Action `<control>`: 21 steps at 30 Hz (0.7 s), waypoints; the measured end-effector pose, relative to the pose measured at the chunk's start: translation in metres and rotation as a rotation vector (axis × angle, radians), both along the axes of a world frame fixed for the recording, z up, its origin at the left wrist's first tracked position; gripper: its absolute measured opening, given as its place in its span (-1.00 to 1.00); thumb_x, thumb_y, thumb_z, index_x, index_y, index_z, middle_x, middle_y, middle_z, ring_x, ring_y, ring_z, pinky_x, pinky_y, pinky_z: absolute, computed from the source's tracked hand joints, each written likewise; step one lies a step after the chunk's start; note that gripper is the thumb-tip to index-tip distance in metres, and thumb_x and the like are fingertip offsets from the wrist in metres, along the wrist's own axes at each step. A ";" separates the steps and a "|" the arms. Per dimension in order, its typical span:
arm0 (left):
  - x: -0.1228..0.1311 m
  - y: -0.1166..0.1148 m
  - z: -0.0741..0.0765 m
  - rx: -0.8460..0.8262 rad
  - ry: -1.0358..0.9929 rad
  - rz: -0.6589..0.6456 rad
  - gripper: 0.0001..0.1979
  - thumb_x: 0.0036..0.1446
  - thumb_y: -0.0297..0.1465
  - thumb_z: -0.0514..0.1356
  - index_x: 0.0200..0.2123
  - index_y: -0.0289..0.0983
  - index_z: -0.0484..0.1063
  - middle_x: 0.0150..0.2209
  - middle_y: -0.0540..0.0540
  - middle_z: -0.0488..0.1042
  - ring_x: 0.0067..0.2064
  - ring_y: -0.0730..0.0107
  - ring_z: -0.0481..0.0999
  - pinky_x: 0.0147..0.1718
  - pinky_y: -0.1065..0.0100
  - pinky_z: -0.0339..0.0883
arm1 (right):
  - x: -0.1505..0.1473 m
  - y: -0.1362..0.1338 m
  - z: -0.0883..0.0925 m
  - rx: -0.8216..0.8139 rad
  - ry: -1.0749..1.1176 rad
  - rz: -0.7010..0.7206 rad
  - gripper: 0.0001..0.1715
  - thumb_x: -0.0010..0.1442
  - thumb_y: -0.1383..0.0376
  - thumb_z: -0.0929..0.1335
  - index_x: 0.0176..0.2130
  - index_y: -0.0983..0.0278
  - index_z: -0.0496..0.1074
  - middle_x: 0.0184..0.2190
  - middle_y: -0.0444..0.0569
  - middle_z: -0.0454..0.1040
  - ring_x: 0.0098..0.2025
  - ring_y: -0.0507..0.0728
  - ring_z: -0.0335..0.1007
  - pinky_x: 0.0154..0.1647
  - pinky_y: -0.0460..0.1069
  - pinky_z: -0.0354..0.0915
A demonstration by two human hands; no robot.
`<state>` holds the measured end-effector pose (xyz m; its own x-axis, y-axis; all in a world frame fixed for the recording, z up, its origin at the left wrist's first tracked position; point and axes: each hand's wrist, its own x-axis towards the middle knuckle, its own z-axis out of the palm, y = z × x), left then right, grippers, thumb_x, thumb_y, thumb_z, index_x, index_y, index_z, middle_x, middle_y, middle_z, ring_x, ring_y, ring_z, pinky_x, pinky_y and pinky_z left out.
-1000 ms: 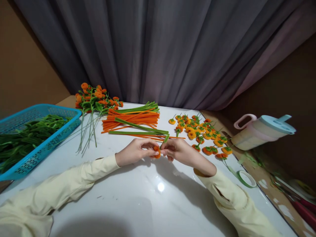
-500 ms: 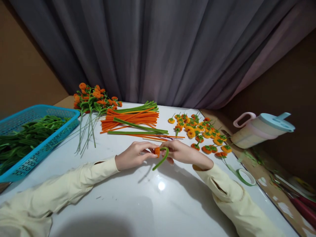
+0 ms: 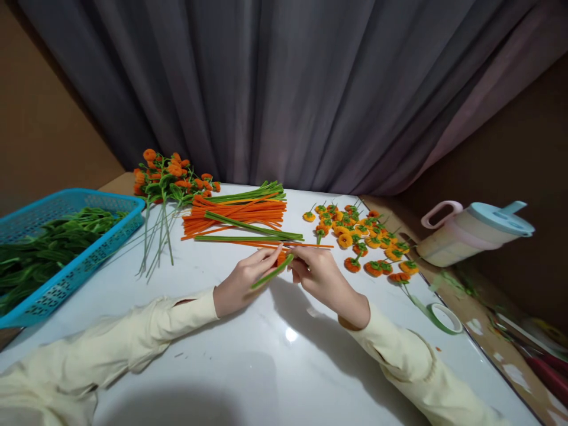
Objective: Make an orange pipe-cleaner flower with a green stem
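Observation:
My left hand and my right hand meet over the white table, both pinched on a small orange pompom flower. A green pipe cleaner sticks out from the flower toward the lower left, lying across my left fingers. Just beyond my hands lies a pile of orange and green pipe cleaners. Right of my right hand are several finished small orange flowers.
A blue basket with green leaves stands at the left edge. A bunch of stemmed orange flowers lies at the back left. A roll of green tape and a lidded pitcher are at the right. A grey curtain hangs behind.
The green pipe cleaner went from a short stub, to a curved loop, to a straight piece pointing lower left. Both hands shifted slightly away from me.

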<state>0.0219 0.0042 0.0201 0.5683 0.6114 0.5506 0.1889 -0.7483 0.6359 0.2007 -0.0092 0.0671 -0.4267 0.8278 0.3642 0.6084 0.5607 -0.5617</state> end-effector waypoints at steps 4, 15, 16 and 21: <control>0.000 0.000 0.000 0.123 0.079 0.058 -0.46 0.24 -0.43 0.01 0.26 -0.22 -0.06 -0.02 -0.24 0.34 -0.02 0.31 0.40 -0.07 0.27 0.36 | -0.005 -0.002 0.001 -0.083 0.071 -0.041 -0.77 0.05 0.54 0.19 -0.54 0.28 0.20 -0.70 -0.18 0.30 -0.63 -0.02 0.22 -0.51 -0.13 0.12; 0.002 -0.002 0.003 0.192 0.140 0.171 -0.75 0.26 -0.45 -0.08 -0.16 -0.35 0.37 -0.27 -0.16 0.48 -0.20 0.34 0.45 -0.19 0.31 0.37 | -0.010 -0.001 0.001 -0.575 0.281 -0.031 -0.80 0.10 0.41 0.25 -0.55 0.30 0.25 -0.73 -0.22 0.24 -0.75 -0.07 0.16 -0.71 -0.16 0.12; 0.003 -0.003 0.006 0.072 0.152 0.182 -0.73 0.27 -0.43 -0.09 -0.26 -0.33 0.39 -0.34 -0.11 0.47 -0.27 0.39 0.45 -0.26 0.36 0.36 | -0.010 -0.001 0.001 -0.584 0.275 -0.025 -0.81 0.10 0.40 0.26 -0.53 0.31 0.26 -0.71 -0.22 0.27 -0.74 -0.07 0.17 -0.71 -0.16 0.13; 0.005 -0.002 0.020 -0.276 0.058 0.180 -0.75 0.23 -0.37 -0.02 -0.26 -0.32 0.45 -0.31 -0.08 0.50 -0.29 0.43 0.44 -0.29 0.43 0.31 | -0.001 0.006 0.005 -0.832 0.408 0.075 -0.73 0.10 0.20 0.34 -0.49 0.34 0.32 -0.58 -0.12 0.41 -0.68 -0.04 0.30 -0.64 -0.13 0.24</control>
<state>0.0264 0.0020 0.0400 0.4633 0.8264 0.3199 0.3443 -0.5005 0.7943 0.1994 -0.0034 0.0724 -0.4589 0.8654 -0.2010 0.2542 -0.0889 -0.9630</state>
